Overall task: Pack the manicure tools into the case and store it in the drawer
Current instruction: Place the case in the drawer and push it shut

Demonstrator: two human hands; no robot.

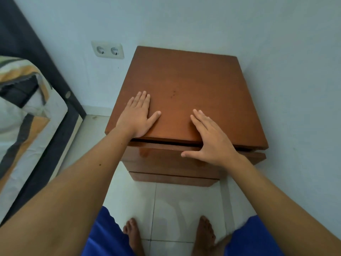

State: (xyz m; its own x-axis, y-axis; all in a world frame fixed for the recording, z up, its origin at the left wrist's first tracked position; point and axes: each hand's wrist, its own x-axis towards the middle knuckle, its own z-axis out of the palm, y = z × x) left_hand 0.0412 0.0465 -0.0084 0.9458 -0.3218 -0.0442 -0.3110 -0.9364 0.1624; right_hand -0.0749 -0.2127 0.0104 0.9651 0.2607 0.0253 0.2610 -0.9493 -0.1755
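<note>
A brown wooden nightstand (186, 84) stands against the wall. Its top drawer (162, 157) shows only a narrow dark gap under the top board, and a second drawer front (171, 179) sits below it. My left hand (137, 117) lies flat on the front left of the top, fingers together, holding nothing. My right hand (210, 139) rests palm down over the front edge, fingers on the top and thumb spread across the drawer front. No case or manicure tools are in view.
A bed (22, 115) with a striped cover and dark frame fills the left side. A double wall socket (108, 50) sits left of the nightstand. White floor tiles (175, 206) lie in front, with my bare feet on them. A wall runs close on the right.
</note>
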